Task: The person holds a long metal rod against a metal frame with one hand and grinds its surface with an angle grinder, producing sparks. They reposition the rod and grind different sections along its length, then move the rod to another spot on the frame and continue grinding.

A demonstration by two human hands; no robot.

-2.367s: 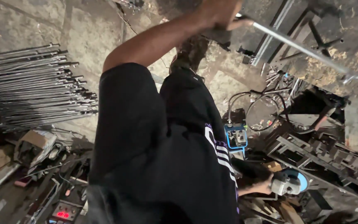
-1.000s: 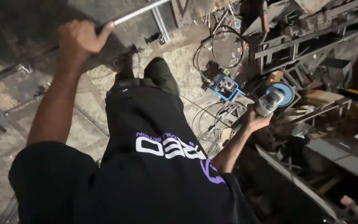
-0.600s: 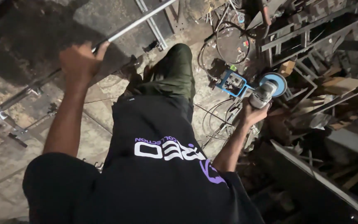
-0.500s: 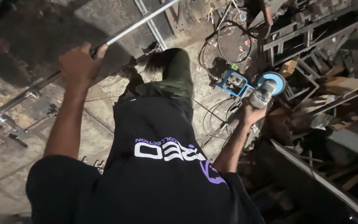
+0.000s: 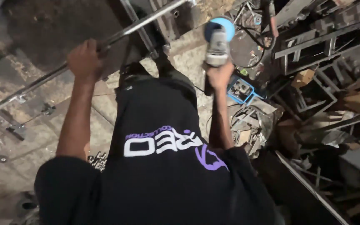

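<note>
I look straight down over my black printed shirt at a dusty stone floor. My left hand (image 5: 85, 60) is closed around a long thin metal rod (image 5: 142, 24) that runs diagonally from lower left to upper right above the floor. My right hand (image 5: 219, 75) grips the grey body of an angle grinder (image 5: 217, 39) with a blue disc guard, held out ahead of me near the rod's upper stretch. The grinder's disc does not touch the rod as far as I can tell. My legs and shoes show below the shirt's hem.
A blue electrical box (image 5: 241, 88) with cables (image 5: 255, 25) lies on the floor to the right. Piled metal frames and scrap (image 5: 321, 75) fill the right side. A second metal bar (image 5: 140, 29) crosses under the rod. Small brackets (image 5: 17, 130) lie at left.
My right hand has swung the grinder from out at my right side up and in front of me, toward the rod. My left hand keeps its hold on the rod.
</note>
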